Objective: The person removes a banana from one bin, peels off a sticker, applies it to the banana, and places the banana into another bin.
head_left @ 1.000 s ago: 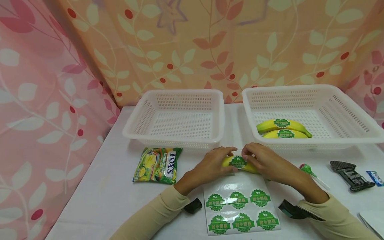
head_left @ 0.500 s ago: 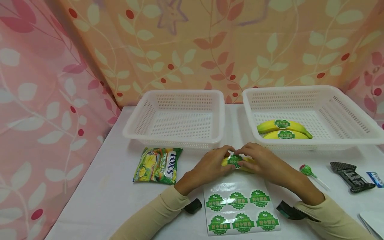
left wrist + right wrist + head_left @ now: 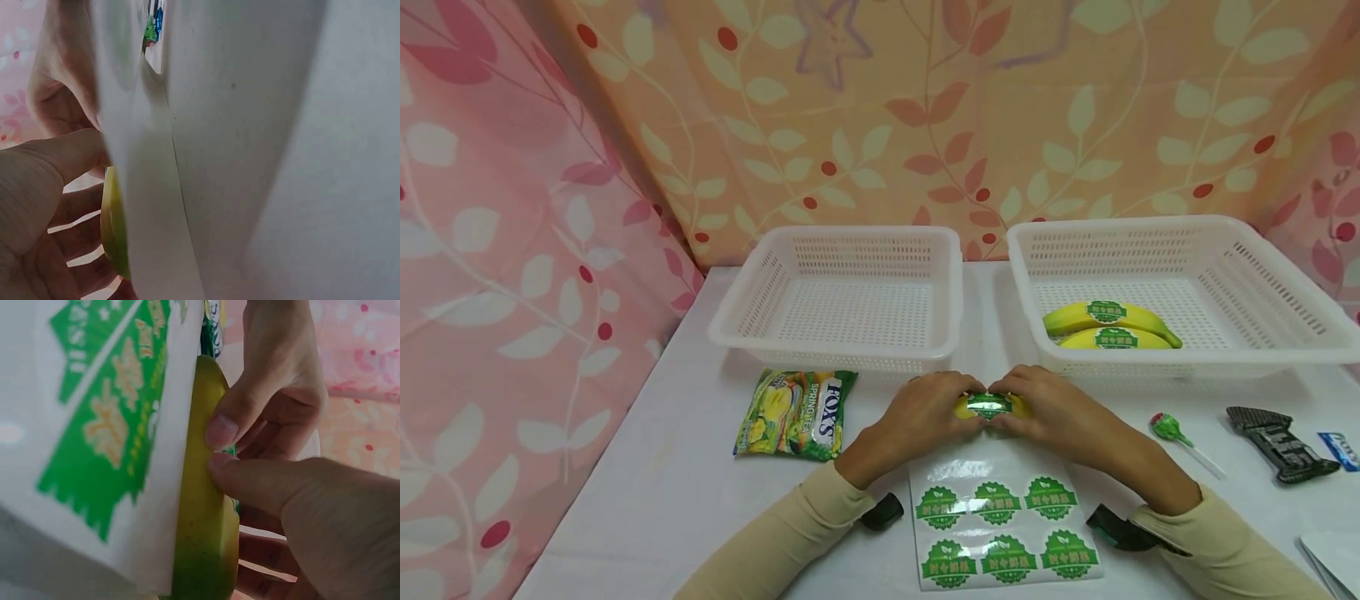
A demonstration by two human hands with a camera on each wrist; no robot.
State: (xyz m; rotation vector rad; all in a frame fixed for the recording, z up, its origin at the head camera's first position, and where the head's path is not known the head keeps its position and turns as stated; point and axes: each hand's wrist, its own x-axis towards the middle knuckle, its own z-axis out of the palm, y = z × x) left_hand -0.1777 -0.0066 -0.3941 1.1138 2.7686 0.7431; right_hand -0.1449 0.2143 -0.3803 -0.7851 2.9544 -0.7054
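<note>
A yellow banana (image 3: 203, 519) lies crosswise between both hands, just beyond the sticker sheet (image 3: 992, 462). My left hand (image 3: 928, 417) holds its left part, thumb on the near side and fingers beyond. From the other end my right hand (image 3: 1060, 417) grips it the same way. Both thumbs press at the lower edge of a green, shiny round sticker (image 3: 989, 406) on the peel, their tips close together in the right wrist view. Much of the banana is covered by the fingers. Several green stickers (image 3: 995, 503) remain on the sheet's near part.
Behind stand two white baskets, a left one (image 3: 835, 354) and a right one (image 3: 1195, 357) with two stickered bananas (image 3: 1105, 313). A green FOX'S candy bag (image 3: 795, 414) lies left; a lollipop (image 3: 1168, 427), a black wrapped packet (image 3: 1281, 446) and a small blue packet (image 3: 1339, 450) lie right.
The right hand has shifted left along the banana, and its thumb now sits beside the left thumb at the sticker. The sticker has tilted and catches the light. Baskets and sheet stay put.
</note>
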